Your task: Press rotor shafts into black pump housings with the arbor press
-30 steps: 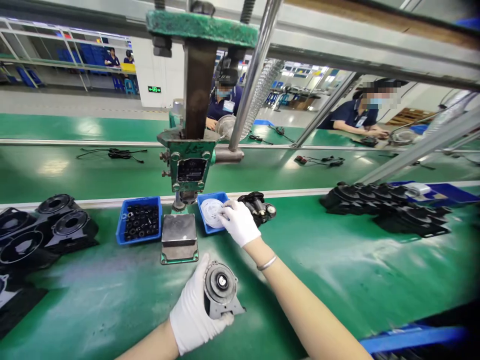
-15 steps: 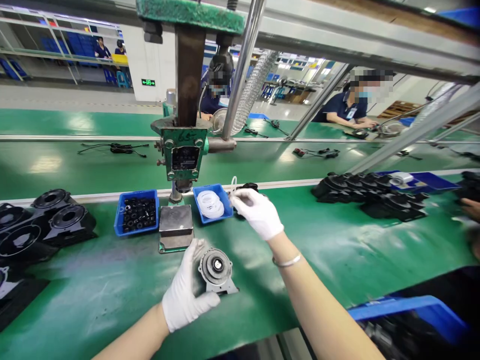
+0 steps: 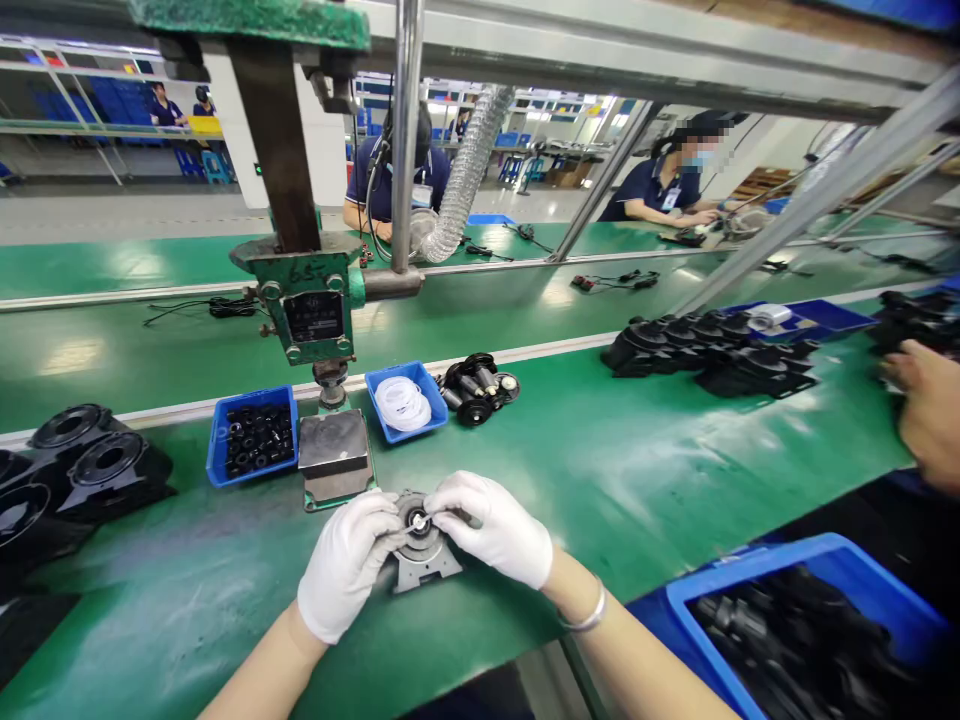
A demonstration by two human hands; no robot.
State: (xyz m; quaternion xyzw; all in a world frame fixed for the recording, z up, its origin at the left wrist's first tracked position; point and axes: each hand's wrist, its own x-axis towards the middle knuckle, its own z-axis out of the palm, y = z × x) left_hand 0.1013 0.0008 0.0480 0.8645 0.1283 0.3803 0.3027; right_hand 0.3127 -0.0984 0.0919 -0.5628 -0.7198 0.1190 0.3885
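A grey round housing with a flat foot [image 3: 426,572] lies on the green bench in front of the press. My left hand [image 3: 351,562], in a white glove, is closed at the housing's left side, fingertips near its centre. From the right, my gloved right hand [image 3: 491,525] pinches a thin white ring over the centre; the ring is mostly hidden by fingers. Behind the housing is the press's metal block [image 3: 334,442]. A blue tray of white rings [image 3: 403,403] stands right of that block, and a blue tray of small black parts [image 3: 259,437] stands left of it.
Black housings [image 3: 105,460] are grouped at the left, more [image 3: 705,345] at the right. Black parts [image 3: 478,388] lie beside the ring tray. A blue bin [image 3: 825,550] is at lower right. A co-worker's hand [image 3: 930,410] is at the right edge. The green press [image 3: 311,305] overhangs the bench.
My right hand has come from beside the ring tray down to the housing with the white ring. My left hand has closed in on the housing's centre. The view has shifted.
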